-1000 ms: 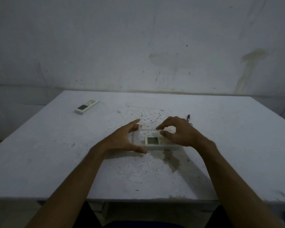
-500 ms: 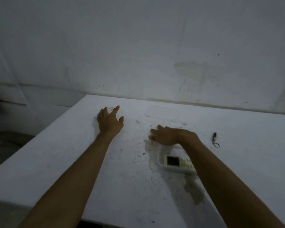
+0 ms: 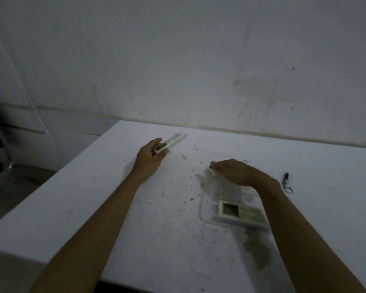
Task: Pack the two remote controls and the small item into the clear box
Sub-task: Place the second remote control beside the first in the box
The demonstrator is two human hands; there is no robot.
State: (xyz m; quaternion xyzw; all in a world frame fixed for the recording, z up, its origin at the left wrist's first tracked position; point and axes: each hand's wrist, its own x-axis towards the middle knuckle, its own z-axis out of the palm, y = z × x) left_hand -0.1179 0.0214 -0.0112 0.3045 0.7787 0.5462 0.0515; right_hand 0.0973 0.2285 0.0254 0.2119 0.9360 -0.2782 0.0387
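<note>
My left hand (image 3: 150,158) grips one end of a slim white remote control (image 3: 171,142) and holds it slightly above the table near the far left corner. A second white remote control (image 3: 241,214) with a grey screen lies inside the clear box (image 3: 205,208) at the right. My right hand (image 3: 237,172) rests flat on the box's far rim, fingers pointing left. A small dark keychain item (image 3: 286,180) with a ring lies on the table to the right of my right wrist.
A clear lid (image 3: 217,144) lies flat near the table's far edge. The white table (image 3: 93,208) has dark specks and a grey stain near the front right. A stained wall stands behind. A chair frame and floor show at the left.
My left hand, which lay flat over the slim remote, has closed on it and lifted it off the table. My right hand stays on the box. The camera has moved closer.
</note>
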